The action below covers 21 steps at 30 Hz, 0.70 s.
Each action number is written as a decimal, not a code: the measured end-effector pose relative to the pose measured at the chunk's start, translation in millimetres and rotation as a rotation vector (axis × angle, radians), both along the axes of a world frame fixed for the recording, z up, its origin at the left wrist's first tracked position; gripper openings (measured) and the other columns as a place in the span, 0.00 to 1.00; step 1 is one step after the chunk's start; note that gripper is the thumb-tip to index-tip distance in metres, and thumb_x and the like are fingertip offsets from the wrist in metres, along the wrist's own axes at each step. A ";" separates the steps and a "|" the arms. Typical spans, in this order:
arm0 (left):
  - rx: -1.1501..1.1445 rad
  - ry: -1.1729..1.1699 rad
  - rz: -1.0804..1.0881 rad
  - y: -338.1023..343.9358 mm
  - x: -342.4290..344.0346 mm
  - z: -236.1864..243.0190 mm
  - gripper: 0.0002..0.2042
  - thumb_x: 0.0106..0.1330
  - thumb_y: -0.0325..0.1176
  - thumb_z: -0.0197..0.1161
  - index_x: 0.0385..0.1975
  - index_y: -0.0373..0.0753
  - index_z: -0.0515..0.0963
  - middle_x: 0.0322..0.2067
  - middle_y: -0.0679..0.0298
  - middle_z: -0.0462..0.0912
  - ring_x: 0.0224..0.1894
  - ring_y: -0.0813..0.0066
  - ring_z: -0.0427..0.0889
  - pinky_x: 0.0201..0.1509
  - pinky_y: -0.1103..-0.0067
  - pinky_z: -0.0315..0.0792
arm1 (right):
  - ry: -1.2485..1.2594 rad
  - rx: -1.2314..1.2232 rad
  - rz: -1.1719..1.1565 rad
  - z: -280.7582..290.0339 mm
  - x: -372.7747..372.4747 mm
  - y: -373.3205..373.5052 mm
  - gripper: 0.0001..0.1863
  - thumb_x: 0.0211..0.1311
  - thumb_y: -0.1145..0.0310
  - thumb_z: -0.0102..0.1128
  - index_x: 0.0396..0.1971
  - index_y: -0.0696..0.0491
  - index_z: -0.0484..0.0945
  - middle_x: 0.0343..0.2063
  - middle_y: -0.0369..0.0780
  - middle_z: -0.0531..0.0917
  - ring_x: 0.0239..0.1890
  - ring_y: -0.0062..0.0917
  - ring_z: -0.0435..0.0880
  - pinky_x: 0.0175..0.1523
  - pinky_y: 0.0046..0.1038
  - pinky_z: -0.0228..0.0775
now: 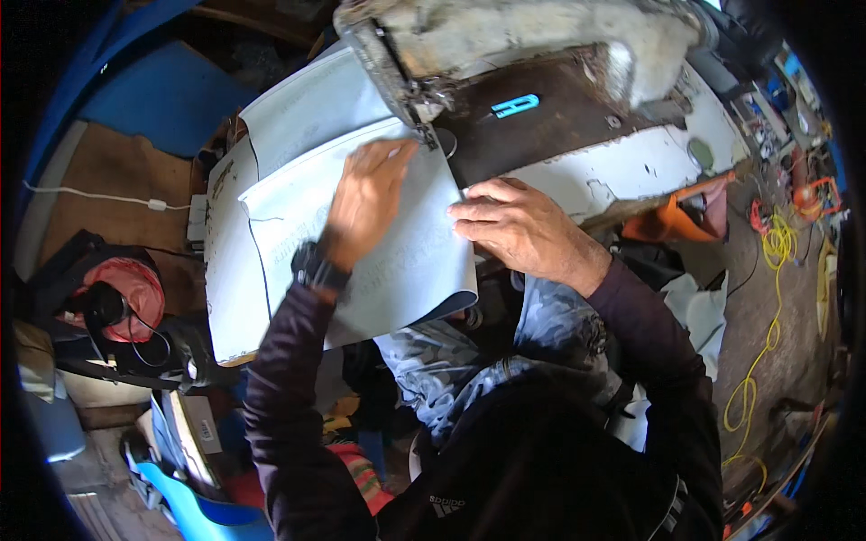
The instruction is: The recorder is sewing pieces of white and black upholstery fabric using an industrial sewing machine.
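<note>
A pale, smooth sheet of material (406,261), like coated cloth or vinyl, lies on the table under the head of a worn sewing machine (541,41). Its near edge curls over the table's front. My left hand (368,194), with a dark watch on the wrist, is over the sheet just left of the needle area; motion smears its fingers. At the sheet's right edge, my right hand (528,225) grips the border with its fingers on top and its thumb hidden. Another pale piece (311,113) lies behind, to the left of the machine.
Turquoise thread snips (516,106) lie on the machine's dark bed. The white tabletop (595,185) has chipped edges. A black bag (63,298) with red lining stands at left. An orange pouch (672,221) hangs at right; a yellow cord (767,338) trails over the floor.
</note>
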<state>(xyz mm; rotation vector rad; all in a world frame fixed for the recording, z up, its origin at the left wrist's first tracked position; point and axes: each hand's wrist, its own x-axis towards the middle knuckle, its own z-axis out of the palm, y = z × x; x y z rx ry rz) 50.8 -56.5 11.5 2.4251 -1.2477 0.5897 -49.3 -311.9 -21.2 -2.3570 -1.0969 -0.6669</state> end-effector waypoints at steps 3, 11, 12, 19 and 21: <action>-0.031 0.160 -0.002 6.3 -61.7 7.1 0.18 0.70 0.20 0.61 0.58 0.33 0.82 0.56 0.52 0.85 0.58 0.51 0.83 0.60 0.61 0.75 | -0.019 0.032 -0.008 -6.1 -11.8 -1.7 0.10 0.59 0.70 0.69 0.41 0.52 0.87 0.52 0.34 0.88 0.57 0.31 0.82 0.64 0.35 0.77; 0.113 0.048 0.107 -14.8 -162.7 -13.2 0.20 0.71 0.28 0.66 0.62 0.34 0.82 0.65 0.51 0.80 0.69 0.50 0.77 0.71 0.54 0.71 | -0.112 0.136 -0.011 -13.4 -51.0 4.0 0.12 0.53 0.73 0.70 0.39 0.53 0.86 0.47 0.34 0.86 0.56 0.31 0.82 0.64 0.37 0.77; 0.190 -0.045 0.151 -15.2 -165.3 -17.1 0.20 0.70 0.27 0.66 0.62 0.35 0.81 0.66 0.51 0.80 0.70 0.50 0.76 0.71 0.53 0.71 | -0.132 0.123 -0.018 -11.7 -54.7 4.0 0.11 0.53 0.73 0.70 0.38 0.53 0.85 0.46 0.35 0.85 0.55 0.31 0.83 0.65 0.38 0.77; 0.203 0.026 0.029 7.2 -155.2 -10.8 0.28 0.59 0.18 0.61 0.63 0.33 0.80 0.66 0.52 0.81 0.68 0.53 0.80 0.75 0.61 0.72 | -0.175 0.012 -0.060 0.5 -71.5 5.1 0.09 0.54 0.74 0.69 0.37 0.55 0.85 0.48 0.38 0.86 0.53 0.31 0.84 0.66 0.40 0.79; 0.246 0.038 -0.001 13.2 -151.8 -3.6 0.27 0.62 0.28 0.63 0.64 0.32 0.79 0.67 0.50 0.79 0.70 0.53 0.78 0.77 0.62 0.72 | -0.154 -0.013 -0.056 0.9 -73.4 6.2 0.09 0.55 0.74 0.69 0.37 0.56 0.85 0.48 0.38 0.86 0.53 0.31 0.84 0.66 0.40 0.79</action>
